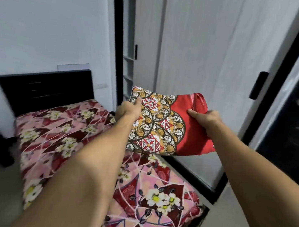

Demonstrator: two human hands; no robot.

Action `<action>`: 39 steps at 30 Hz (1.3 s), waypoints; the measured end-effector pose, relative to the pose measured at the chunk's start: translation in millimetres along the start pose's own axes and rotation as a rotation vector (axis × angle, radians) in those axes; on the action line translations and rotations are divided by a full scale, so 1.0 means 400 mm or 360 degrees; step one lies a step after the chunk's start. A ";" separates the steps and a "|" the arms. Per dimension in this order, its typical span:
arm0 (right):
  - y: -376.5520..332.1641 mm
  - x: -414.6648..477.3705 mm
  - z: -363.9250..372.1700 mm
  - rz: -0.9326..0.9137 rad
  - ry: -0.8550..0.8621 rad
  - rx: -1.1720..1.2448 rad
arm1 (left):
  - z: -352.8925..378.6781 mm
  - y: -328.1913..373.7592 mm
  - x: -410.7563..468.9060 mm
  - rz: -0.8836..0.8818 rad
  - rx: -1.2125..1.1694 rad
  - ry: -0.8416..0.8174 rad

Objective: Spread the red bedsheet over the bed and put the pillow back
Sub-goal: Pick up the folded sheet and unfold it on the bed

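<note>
person at bedside, both arms out. folded red bedsheet with orange-and-white scalloped print (164,123) held in air over far edge of bed with pink floral cover (53,132), in front of pale wardrobe door (194,43). left hand (129,109) pinching patterned end, right hand (203,117) pinching plain red end; long axis runs hand to hand. bed lies below and left. no pillow visible.

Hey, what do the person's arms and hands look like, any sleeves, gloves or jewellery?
Both forearms are bare as far as the frame shows, with no sleeves in view. The left hand and right hand wear no gloves, and no watch, bracelet or ring is visible.
</note>
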State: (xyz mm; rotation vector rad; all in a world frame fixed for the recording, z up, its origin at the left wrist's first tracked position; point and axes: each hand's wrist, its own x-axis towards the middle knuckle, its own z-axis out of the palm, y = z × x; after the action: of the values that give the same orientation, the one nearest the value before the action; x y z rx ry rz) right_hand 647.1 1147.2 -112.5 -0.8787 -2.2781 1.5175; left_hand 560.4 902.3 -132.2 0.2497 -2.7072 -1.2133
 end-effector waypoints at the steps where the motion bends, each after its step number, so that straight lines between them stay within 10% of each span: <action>1: -0.007 0.019 0.019 -0.0024 -0.0056 -0.0001 | -0.010 -0.010 0.001 -0.0052 -0.0015 0.0036; 18: -0.053 0.030 0.289 -0.0229 -0.0783 -0.0109 | -0.185 -0.170 -0.142 -0.0582 0.0025 0.0563; 39: -0.074 -0.020 0.386 -0.0289 -0.0951 -0.0168 | -0.244 -0.238 -0.182 -0.0746 -0.0032 0.0568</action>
State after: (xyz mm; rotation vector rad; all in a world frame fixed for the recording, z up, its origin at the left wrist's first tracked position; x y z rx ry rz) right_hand 562.4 1019.8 -149.4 -0.2341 -2.7686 1.7591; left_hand 660.6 785.3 -145.3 1.0368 -2.3899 -1.1576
